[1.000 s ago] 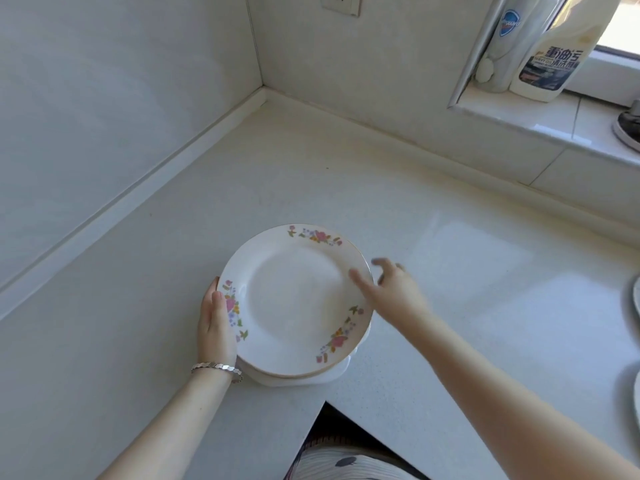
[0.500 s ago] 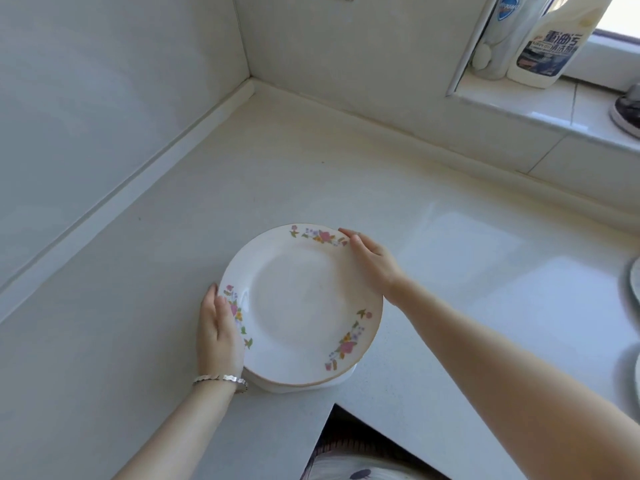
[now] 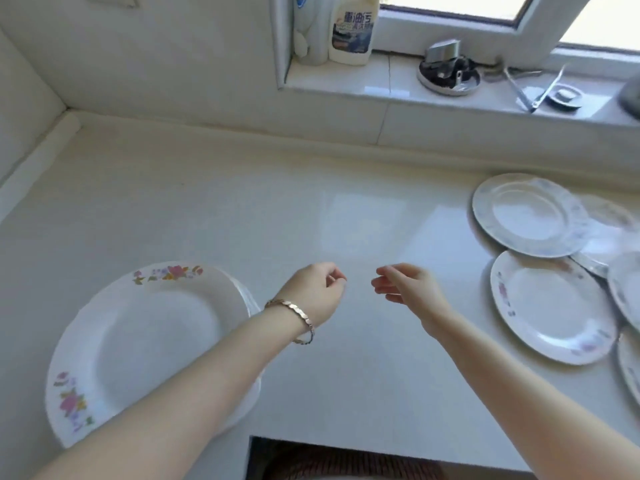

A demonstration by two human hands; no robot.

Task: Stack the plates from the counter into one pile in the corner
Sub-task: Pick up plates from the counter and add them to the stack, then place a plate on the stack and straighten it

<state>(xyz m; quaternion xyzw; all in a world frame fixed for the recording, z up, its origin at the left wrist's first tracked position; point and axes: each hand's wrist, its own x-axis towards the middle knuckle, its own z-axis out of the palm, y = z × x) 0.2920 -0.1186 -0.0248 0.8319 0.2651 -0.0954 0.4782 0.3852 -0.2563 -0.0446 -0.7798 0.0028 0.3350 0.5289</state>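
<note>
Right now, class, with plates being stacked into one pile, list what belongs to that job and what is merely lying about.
Belongs to the job:
flowered pile
loose plates on the right, among them the far plate and the near plate
left hand and right hand, both holding nothing

Lying about, on the windowsill:
detergent bottle
white bottle
round tray
tongs

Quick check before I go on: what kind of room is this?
Most likely a home kitchen: a white counter meeting tiled walls, floral dinner plates spread on it, and a cleaner bottle standing on the windowsill.
</note>
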